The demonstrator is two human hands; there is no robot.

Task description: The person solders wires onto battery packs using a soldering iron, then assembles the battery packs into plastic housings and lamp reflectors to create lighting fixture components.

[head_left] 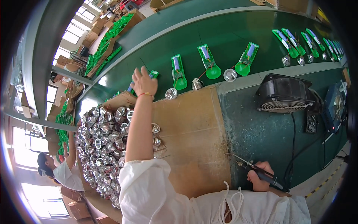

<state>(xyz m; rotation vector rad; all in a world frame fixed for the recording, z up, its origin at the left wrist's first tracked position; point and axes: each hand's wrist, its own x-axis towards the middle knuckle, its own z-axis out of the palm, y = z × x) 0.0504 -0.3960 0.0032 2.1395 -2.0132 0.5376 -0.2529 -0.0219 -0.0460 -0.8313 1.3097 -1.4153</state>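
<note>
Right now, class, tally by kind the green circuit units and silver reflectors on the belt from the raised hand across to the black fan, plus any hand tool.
Green circuit units: 4, one at the left hand
Silver reflectors: 3
Soldering iron, in the right hand: 1
Total: 8

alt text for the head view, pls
Left hand reaches onto a green conveyor belt for a green flashlight assembly; right hand grips a soldering iron over a cardboard sheet. A box of silver reflectors sits at left.
</note>
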